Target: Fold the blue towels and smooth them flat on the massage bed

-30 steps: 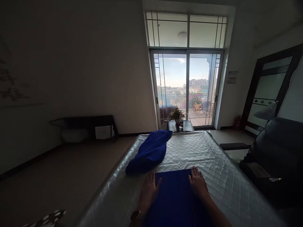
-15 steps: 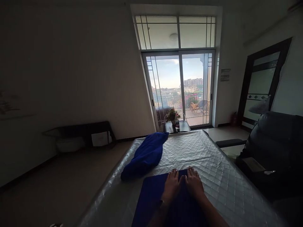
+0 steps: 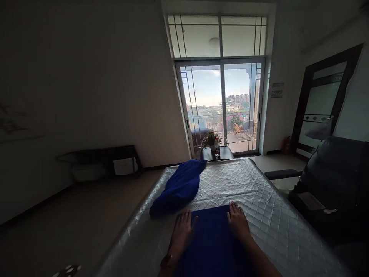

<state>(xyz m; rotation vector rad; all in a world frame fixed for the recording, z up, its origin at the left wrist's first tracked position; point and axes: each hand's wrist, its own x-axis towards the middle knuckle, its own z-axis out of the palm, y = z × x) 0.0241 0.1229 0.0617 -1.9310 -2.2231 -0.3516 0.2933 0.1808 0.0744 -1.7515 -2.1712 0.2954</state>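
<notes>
A dark blue cloth [image 3: 211, 238] lies flat, looking folded, on the table's silvery quilted cover [image 3: 253, 192]. My left hand [image 3: 183, 227] rests on its far left corner, palm down, fingers stretched out. At the far right corner lies my right hand [image 3: 238, 220], also flat with the fingers extended. Neither hand grips anything. Beyond my left hand, a second blue cloth [image 3: 180, 186] sits crumpled near the left edge of the cover. My forearms hide the near sides of the flat cloth.
A black chair [image 3: 331, 177] stands close on the right, its armrest near the table edge. Past the far end is a small dark table [image 3: 207, 154] bearing a potted plant [image 3: 212, 139] and a bottle [image 3: 217, 148]. A low dark bench [image 3: 98, 154] stands by the left wall.
My left hand has slid left across the flat cloth, from beside my right hand to the left corner. My right hand stays at the right corner. The view has shifted slightly.
</notes>
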